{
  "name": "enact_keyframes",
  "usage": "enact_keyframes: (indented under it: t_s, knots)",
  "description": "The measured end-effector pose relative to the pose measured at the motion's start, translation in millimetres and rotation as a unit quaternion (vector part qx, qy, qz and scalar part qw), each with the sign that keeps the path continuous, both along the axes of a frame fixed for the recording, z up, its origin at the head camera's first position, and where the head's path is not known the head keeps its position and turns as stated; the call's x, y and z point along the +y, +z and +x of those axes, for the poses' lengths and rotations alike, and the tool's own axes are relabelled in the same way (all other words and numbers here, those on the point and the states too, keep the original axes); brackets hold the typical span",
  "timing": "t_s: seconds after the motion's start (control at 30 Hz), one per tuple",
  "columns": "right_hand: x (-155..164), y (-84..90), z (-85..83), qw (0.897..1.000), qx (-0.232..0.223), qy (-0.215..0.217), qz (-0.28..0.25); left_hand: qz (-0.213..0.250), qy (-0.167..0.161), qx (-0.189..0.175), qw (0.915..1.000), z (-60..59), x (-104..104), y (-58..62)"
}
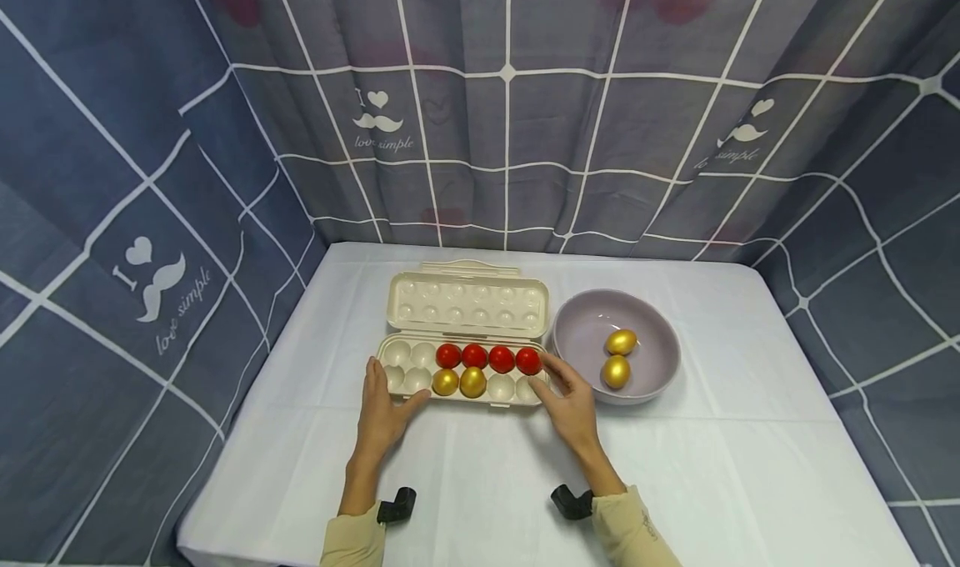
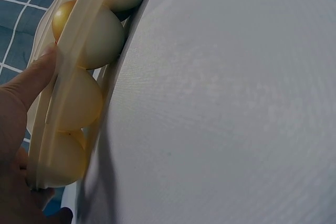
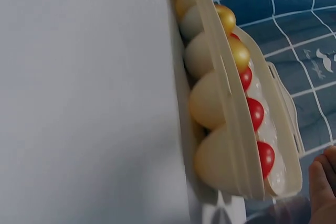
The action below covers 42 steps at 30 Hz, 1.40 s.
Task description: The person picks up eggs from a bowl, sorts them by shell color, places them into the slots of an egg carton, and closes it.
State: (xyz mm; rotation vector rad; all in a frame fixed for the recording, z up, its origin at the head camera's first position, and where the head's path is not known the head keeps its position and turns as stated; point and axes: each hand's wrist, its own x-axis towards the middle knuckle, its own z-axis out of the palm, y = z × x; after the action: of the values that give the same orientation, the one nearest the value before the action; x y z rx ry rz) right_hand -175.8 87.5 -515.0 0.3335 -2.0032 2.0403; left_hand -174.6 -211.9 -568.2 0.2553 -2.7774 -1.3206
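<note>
Fingers (image 1: 372,377) of our left hand (image 1: 381,417) lie straight along the left end of the egg tray (image 1: 459,373), with the thumb stretched against its near rim, so that hand is relaxed and presses rather than grips; our right hand (image 1: 572,404) does the same at the other end, its straight fingers touching the tray's near right corner. We see the tray lying flat on the counter (image 1: 480,467) with its long axis running left to right between our hands, its open lid (image 1: 467,300) hinged back and pointing away from us toward the curtain (image 1: 510,108). Four red eggs (image 1: 487,357) sit in the far row, toward the right; two gold eggs (image 1: 459,381) sit in the middle of the near row. Just beside the tray's right end stands a bowl (image 1: 651,338) with two more golden eggs (image 1: 618,357) in it, near our right hand but apart from it.
</note>
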Motion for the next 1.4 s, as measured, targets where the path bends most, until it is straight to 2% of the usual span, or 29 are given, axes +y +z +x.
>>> enact_keyframes:
  t_s: [0.23,0.43,0.57,0.97,1.17,1.4]
  knots:
    - [17,1.4,1.8,1.0,-0.011,-0.023,0.003,-0.001,-0.001,-0.004,1.0,-0.1,-2,-1.9]
    - [26,4.4,5.9,1.0,-0.018,-0.02,-0.003,-0.003,-0.002,0.004,1.0,0.1,-3,-3.6]
    - [30,4.5,9.2,1.0,-0.005,-0.028,0.003,-0.002,-0.001,0.002,1.0,0.5,-4,-4.1]
    - [59,-20.6,2.7,0.998,0.027,-0.062,-0.019,-0.006,-0.001,-0.002,1.0,-0.7,-2,-3.0]
    - [66,-19.8,2.9,0.997,0.035,-0.075,-0.002,-0.006,-0.001,-0.001,1.0,-0.4,-2,-3.7]
    - [71,-14.5,7.1,0.996,0.022,-0.089,0.011,-0.007,-0.005,0.004,1.0,-1.1,-2,-4.2]
